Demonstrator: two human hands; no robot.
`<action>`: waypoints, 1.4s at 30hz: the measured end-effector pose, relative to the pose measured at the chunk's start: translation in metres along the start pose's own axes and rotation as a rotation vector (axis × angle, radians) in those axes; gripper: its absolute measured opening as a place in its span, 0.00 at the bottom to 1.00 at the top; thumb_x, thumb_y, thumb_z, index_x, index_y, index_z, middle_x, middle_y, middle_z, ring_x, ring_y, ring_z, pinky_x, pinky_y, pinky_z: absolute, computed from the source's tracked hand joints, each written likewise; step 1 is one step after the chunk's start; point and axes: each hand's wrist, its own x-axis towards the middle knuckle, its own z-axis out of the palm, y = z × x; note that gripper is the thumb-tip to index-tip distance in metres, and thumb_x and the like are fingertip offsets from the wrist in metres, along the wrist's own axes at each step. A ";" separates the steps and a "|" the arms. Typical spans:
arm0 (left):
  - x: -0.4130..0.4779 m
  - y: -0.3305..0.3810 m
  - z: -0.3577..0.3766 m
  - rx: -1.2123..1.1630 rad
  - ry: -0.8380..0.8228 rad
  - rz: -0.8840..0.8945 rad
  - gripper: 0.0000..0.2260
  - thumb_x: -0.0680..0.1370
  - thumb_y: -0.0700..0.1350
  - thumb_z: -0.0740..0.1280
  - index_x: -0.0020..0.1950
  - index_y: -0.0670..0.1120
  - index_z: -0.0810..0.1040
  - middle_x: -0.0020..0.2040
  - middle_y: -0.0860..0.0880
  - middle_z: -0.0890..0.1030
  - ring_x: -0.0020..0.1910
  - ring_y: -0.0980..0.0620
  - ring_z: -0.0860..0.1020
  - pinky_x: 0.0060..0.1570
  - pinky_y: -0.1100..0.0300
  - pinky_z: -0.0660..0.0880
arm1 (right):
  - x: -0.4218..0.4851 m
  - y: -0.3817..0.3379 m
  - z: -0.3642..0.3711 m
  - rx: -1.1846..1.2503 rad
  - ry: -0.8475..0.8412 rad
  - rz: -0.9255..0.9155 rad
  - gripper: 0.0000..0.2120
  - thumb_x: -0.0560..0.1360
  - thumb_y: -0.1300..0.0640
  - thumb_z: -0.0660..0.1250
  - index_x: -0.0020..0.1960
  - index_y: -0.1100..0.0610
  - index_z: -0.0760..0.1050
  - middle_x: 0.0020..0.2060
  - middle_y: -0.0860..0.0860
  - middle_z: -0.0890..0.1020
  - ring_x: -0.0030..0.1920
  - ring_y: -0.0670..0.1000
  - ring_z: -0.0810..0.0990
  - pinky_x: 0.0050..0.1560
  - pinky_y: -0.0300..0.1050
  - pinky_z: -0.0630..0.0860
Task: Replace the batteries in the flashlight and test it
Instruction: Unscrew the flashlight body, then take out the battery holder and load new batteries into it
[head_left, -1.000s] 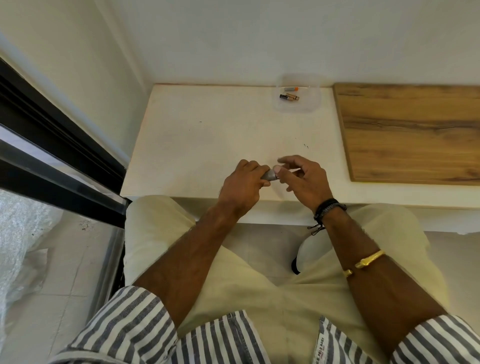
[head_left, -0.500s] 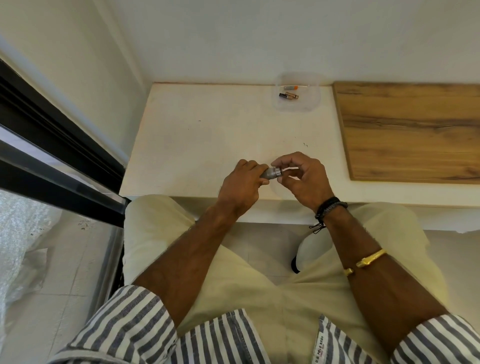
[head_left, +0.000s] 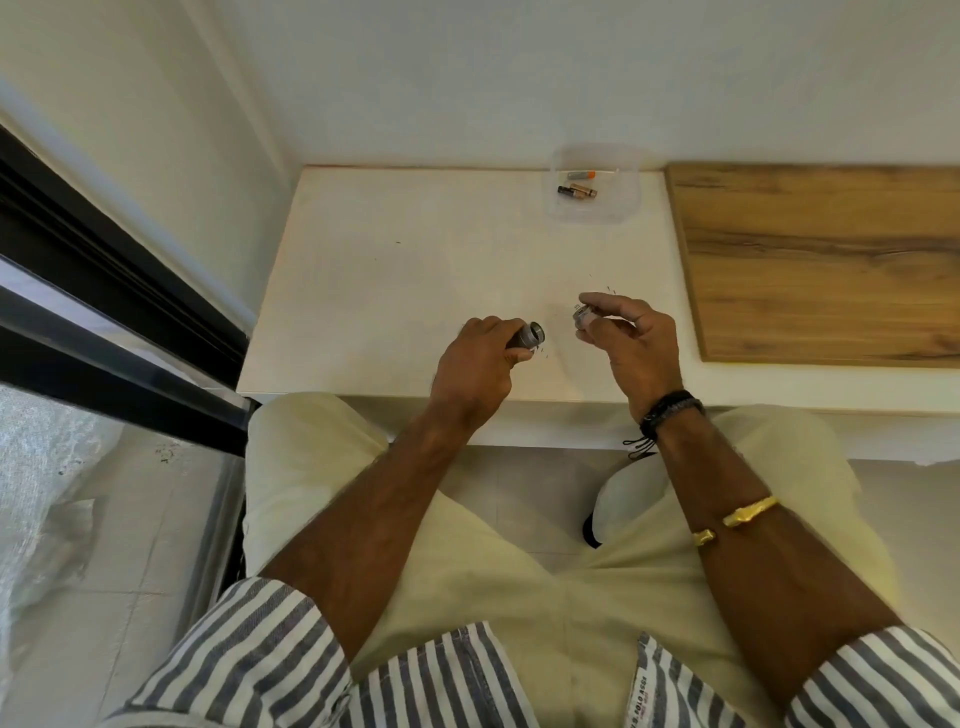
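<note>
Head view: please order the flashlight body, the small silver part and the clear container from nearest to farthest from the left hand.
1. Flashlight body: gripped in the left hand itself, open end pointing right.
2. Small silver part: just to the right, pinched by the right hand.
3. Clear container: at the back of the white table, with batteries inside.

The place looks like a room in a home. A plain white ledge (head_left: 415, 270) runs along a bare white wall (head_left: 519, 78), and a wood-grain board (head_left: 831, 260) lies on it. A dark-framed glass window (head_left: 104, 291) stands at the left, and pale floor tiles (head_left: 540, 493) show below the ledge.
</note>
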 end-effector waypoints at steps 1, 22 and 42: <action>0.000 0.000 -0.001 -0.018 0.015 -0.005 0.11 0.82 0.44 0.64 0.63 0.46 0.77 0.53 0.48 0.81 0.51 0.49 0.72 0.48 0.53 0.73 | 0.001 0.000 -0.001 0.015 0.034 0.023 0.11 0.73 0.62 0.74 0.54 0.54 0.85 0.53 0.57 0.86 0.52 0.58 0.86 0.60 0.60 0.81; 0.002 0.001 0.003 -0.100 0.095 0.012 0.12 0.81 0.43 0.64 0.64 0.43 0.75 0.54 0.45 0.80 0.50 0.47 0.74 0.48 0.52 0.73 | 0.028 0.046 -0.004 -0.573 0.351 0.076 0.08 0.72 0.47 0.77 0.46 0.51 0.85 0.45 0.46 0.87 0.38 0.50 0.82 0.39 0.42 0.78; 0.018 0.020 -0.022 0.556 0.019 0.485 0.14 0.74 0.35 0.66 0.57 0.45 0.81 0.51 0.46 0.79 0.54 0.44 0.74 0.56 0.49 0.69 | -0.010 0.006 0.014 0.581 -0.208 0.651 0.12 0.82 0.62 0.64 0.61 0.68 0.79 0.55 0.65 0.85 0.53 0.62 0.86 0.51 0.49 0.85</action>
